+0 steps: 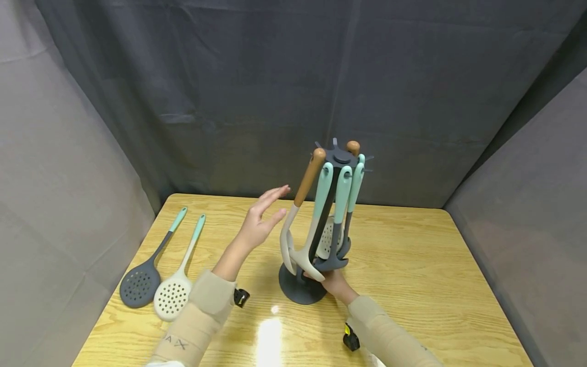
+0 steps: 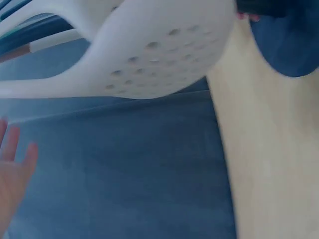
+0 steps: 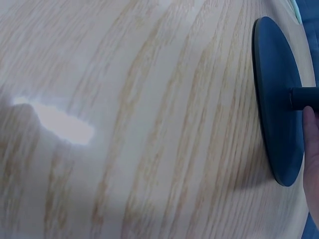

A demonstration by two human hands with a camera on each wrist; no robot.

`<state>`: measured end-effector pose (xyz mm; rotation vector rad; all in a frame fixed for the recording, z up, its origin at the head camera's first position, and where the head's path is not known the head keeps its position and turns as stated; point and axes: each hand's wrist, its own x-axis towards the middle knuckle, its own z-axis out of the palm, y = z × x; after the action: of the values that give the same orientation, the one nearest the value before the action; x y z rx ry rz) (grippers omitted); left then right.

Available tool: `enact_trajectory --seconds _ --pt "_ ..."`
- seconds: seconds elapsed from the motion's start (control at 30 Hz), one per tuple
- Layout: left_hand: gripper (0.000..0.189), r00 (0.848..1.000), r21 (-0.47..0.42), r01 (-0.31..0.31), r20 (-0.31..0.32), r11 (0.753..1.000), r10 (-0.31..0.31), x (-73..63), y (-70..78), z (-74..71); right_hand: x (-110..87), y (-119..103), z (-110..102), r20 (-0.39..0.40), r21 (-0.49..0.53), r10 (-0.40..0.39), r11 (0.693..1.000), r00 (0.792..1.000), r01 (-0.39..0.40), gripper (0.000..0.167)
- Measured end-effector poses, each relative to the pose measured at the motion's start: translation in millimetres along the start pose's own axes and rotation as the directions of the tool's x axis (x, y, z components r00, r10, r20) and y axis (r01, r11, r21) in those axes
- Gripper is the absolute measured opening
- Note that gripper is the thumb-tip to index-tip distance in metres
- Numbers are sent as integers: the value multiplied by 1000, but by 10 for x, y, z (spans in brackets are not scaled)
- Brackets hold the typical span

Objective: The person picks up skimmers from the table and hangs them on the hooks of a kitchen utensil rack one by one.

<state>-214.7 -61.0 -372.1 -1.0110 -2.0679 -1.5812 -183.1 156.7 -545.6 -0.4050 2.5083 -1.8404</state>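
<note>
A dark utensil stand (image 1: pixel 302 288) with a round base and a star-shaped top leans to the right in the head view. My right hand (image 1: pixel 338 284) grips its post low down, just above the base; the thumb (image 3: pixel 310 124) lies along the post in the right wrist view. Several utensils hang from the top, among them a brown-handled white one (image 1: pixel 310 176), a mint-handled white one (image 1: pixel 323 186) and a mint-handled grey one (image 1: pixel 343 196). A white perforated head (image 2: pixel 159 55) is close in the left wrist view. My left hand (image 1: pixel 259 221) is raised beside the stand, fingers extended, holding nothing.
A grey skimmer (image 1: pixel 140 284) and a white skimmer (image 1: pixel 172 295), both with mint handles, lie on the left of the wooden table (image 1: pixel 435 285). A dark curtain (image 1: pixel 257 102) hangs behind it, with grey cloth on both sides.
</note>
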Motion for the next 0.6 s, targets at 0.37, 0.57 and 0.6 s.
enact_trajectory --seconds 0.37,0.57,0.6 --pt "70 812 53 583 0 811 -583 -813 -1046 200 -5 -2 11 -28 -5 16 1000 999 -16 18" --pt "76 687 291 593 303 751 -660 -1217 -1338 353 -26 -22 34 -56 -58 34 998 998 -37 17" --pt "77 680 306 573 340 760 -649 -1243 -1352 378 -27 -25 38 -59 -64 35 997 998 -38 17"
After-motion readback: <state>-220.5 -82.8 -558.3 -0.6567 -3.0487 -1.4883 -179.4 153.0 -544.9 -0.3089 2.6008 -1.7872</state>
